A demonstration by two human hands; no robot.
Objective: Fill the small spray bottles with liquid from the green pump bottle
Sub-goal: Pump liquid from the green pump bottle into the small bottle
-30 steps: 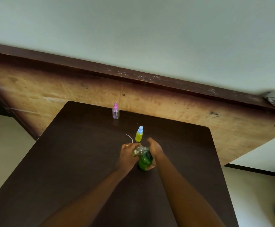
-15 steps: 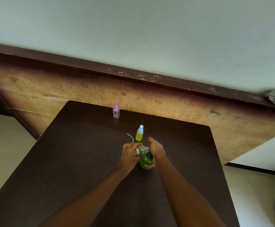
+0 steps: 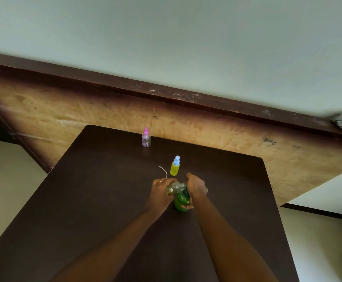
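Hardly a twitch in the last second: the left hand [image 3: 160,193] keeps its fingers curled round the small clear spray bottle [image 3: 173,188] at the green pump bottle [image 3: 180,201], gripped mid-desk [image 3: 105,200] by the right hand [image 3: 197,186], so filling looks unfinished.

Shifted slightly rightward in view since a second ago, all as one: left-hand grip [image 3: 160,193] on the small clear bottle [image 3: 174,188], right-hand grip [image 3: 196,187] on the green pump bottle [image 3: 181,202], and the bench [image 3: 105,200] beneath. Relative to each other, barely altered.
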